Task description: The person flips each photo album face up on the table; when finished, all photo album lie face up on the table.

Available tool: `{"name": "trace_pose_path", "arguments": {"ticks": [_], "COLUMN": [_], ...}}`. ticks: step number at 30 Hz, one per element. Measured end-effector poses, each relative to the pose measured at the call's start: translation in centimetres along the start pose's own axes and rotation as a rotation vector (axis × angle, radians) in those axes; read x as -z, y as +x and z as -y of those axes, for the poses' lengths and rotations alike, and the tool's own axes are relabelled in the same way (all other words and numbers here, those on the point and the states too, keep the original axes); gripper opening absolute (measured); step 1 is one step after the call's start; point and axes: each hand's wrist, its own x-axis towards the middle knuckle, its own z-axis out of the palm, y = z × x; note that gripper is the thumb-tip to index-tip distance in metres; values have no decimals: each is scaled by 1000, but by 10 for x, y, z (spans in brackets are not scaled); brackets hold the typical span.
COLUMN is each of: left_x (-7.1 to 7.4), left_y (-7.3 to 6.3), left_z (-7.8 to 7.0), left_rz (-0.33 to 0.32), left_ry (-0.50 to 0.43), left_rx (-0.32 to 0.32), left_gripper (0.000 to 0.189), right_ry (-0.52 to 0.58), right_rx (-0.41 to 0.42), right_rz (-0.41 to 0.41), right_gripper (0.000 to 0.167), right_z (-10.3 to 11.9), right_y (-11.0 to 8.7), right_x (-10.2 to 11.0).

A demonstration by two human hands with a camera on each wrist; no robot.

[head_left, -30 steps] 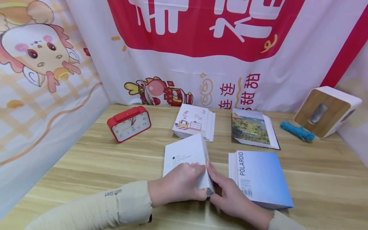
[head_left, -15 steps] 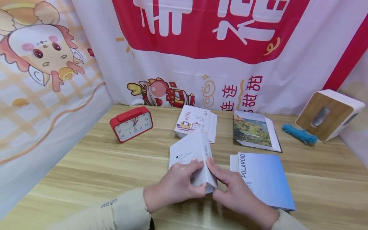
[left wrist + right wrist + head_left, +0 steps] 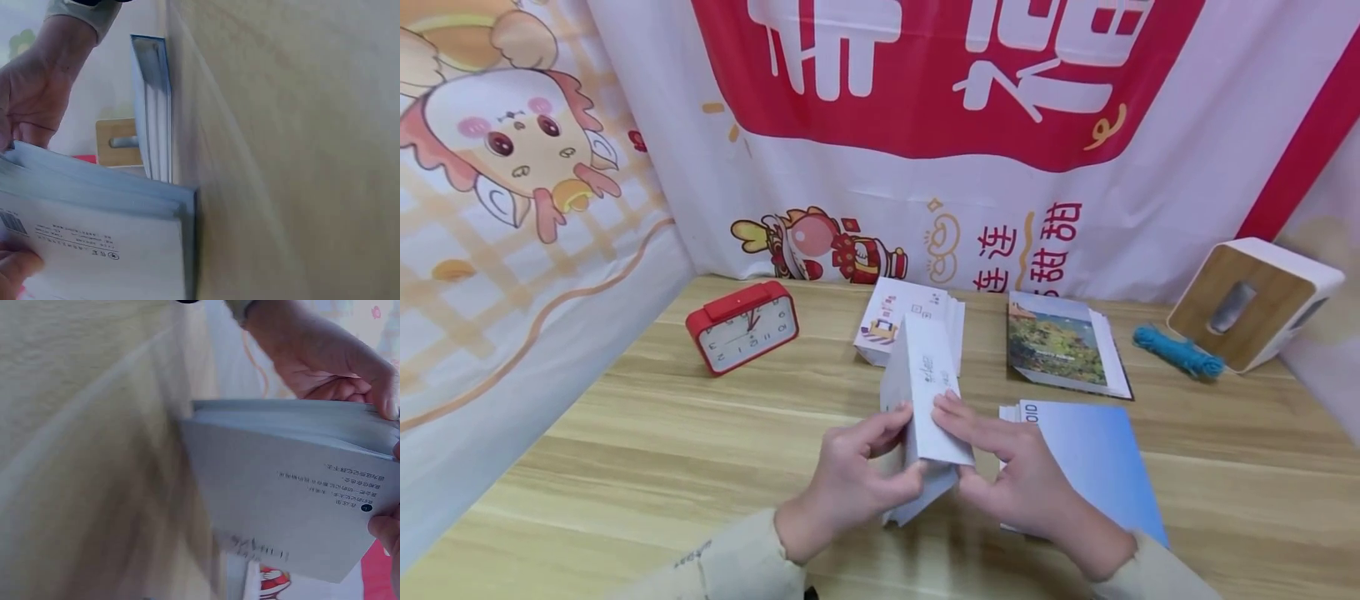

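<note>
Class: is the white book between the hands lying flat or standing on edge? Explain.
On edge: the white book has its spine facing up in the head view, between left hand and right hand.

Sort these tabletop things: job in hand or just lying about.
In the job:
thick white paper book, held by left hand and right hand

Apparently lying about:
red rectangular alarm clock
white book with furniture print
book with leafy picture cover
shaded blue rectangular book
blue yarn bundle
white box, wooden front

The white book (image 3: 928, 385) looks like smooth, matt paper. From it, the creased cloth backdrop (image 3: 925, 143) hangs at twelve o'clock, the smooth plastic alarm clock (image 3: 744, 327) at ten.
</note>
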Motion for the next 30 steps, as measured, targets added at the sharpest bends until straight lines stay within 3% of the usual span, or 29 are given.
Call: {"name": "trace_pose_path", "arguments": {"ticks": [6, 13, 18, 21, 23, 25, 30], "left_x": [0, 8, 12, 14, 17, 20, 28], "left_y": [-6, -9, -10, -11, -11, -10, -1], "left_z": [3, 4, 3, 3, 3, 3, 1], "left_rz": [-64, -54, -31, -1, 19, 36, 103], "left_ry": [-130, -255, -328, -313, -244, -115, 142], "left_rx": [62, 190, 318, 351, 329, 265, 3], "left_gripper": [44, 41, 45, 48, 53, 60, 59], "right_ry": [53, 173, 314, 372, 409, 430, 413], "right_rx": [1, 71, 19, -24, -61, -103, -153], "right_rz": [-2, -65, -65, -56, -40, -15, 16], "right_gripper": [54, 63, 77, 87, 94, 101, 109], "right_z": [0, -9, -9, -9, -10, -12, -17], "right_y": [5, 2, -7, -9, -8, -7, -8], "right_x": [-2, -14, -27, -33, -36, -37, -39]}}
